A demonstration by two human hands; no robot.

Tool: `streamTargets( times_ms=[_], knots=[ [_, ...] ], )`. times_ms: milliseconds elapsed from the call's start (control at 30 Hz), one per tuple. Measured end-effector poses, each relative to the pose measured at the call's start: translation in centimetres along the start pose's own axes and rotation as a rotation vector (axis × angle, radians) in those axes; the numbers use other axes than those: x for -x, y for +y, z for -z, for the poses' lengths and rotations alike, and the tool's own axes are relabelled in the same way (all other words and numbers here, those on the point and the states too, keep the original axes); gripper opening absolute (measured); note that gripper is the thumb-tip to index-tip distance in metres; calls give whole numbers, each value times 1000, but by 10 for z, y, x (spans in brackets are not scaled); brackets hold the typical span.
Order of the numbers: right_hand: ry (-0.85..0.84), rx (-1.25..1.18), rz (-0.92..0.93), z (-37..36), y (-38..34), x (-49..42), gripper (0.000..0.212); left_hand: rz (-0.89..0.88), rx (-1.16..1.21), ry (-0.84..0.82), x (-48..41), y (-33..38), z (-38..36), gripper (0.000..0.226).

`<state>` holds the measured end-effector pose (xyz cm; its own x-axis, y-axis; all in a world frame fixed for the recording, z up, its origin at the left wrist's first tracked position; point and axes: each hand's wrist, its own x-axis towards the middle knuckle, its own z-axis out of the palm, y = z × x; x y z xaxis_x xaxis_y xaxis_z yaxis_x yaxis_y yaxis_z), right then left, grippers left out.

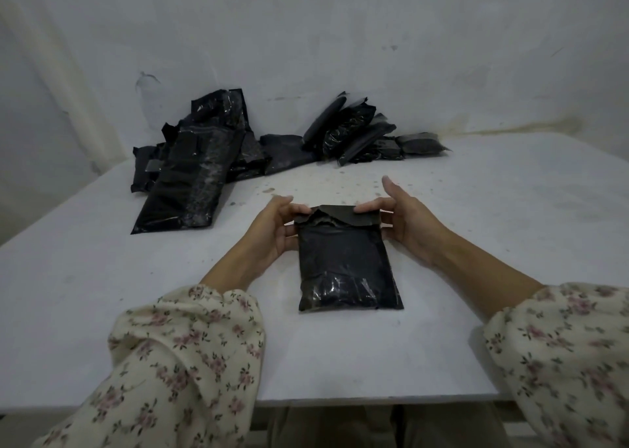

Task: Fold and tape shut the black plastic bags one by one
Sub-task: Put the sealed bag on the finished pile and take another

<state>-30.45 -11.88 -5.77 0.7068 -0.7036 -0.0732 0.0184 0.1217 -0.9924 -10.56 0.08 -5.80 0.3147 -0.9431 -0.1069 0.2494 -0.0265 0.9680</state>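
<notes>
- Down at the near edge, my two sleeves (pixel 183 362) come in from either side, soft cream cloth with small pink flowers.
- Just beyond them the black bag (pixel 343 264) lies flat on the table (pixel 476 250), dead centre between my forearms, its long side pointing away from me. It is a plump rectangle of dull plastic, with a glossy, crinkled patch near the end closest to me.
- At its far end the flap (pixel 337 218) is bent over toward me, its edge wavy and uneven.
- My left hand (pixel 275 226) pinches the flap's left corner between thumb and curled fingers.
- My right hand (pixel 405 223) grips the flap's right corner with bent fingers, thumb lifted clear above it.
- Around the bag the table is a pale, matt board, speckled with small dark spots past my hands.
- Farther back to the left sits a heap of bags (pixel 194 168), long, shiny and wrinkled.
- To the right of it a second heap (pixel 360 134) of smaller, tighter packets leans against the wall (pixel 340 39).
- That wall is rough, whitish and stained, yellowed where it meets the table on the right.
</notes>
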Motion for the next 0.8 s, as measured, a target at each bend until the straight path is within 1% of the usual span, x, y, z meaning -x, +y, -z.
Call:
streamTargets(
  times_ms=[33, 67, 133, 167, 200, 267, 300, 367, 467, 567, 633, 700, 733, 800],
  knots=[
    [30, 29, -3, -1, 1, 0, 53, -6, -40, 21, 0, -1, -1, 34],
    [49, 37, 6, -3, 1, 1, 45, -23, -81, 35, 0, -1, -2, 31],
    [39, -31, 18, -6, 1, 3, 16, -62, -121, 31, 1, -4, -4, 20],
    [26, -54, 22, -7, 1, 4, 18, -78, -123, 25, 1, -5, -4, 13],
    [17, -53, 19, -5, 1, 2, 29, -90, -110, 24, 2, -5, -4, 9],
    [-10, -10, -21, -3, 0, 0, 45, -112, -73, 54, 2, -5, -4, 17],
    [-26, 11, -41, -3, 0, -1, 46, -123, -58, 73, 3, -5, -4, 22],
    [-26, 45, -29, -3, -1, -2, 40, -123, -36, 91, 3, -4, -4, 31],
    [29, 143, 104, -6, -2, -2, 33, -37, -59, 75, 2, -3, -5, 45],
    [60, 191, 173, -9, -1, -2, 30, -24, -85, 50, 2, -6, -7, 36],
    [19, 131, 126, -7, 0, -1, 31, -43, -24, 74, 2, -8, -7, 33],
    [-53, 87, 19, -7, -3, 2, 33, -59, 17, 112, 0, -10, -6, 32],
    [-82, 85, -16, -6, -4, 4, 30, -66, 22, 124, 0, -10, -6, 33],
    [-92, 92, -21, -7, -4, 5, 25, -85, 21, 123, 0, -12, -7, 31]
  ],
)
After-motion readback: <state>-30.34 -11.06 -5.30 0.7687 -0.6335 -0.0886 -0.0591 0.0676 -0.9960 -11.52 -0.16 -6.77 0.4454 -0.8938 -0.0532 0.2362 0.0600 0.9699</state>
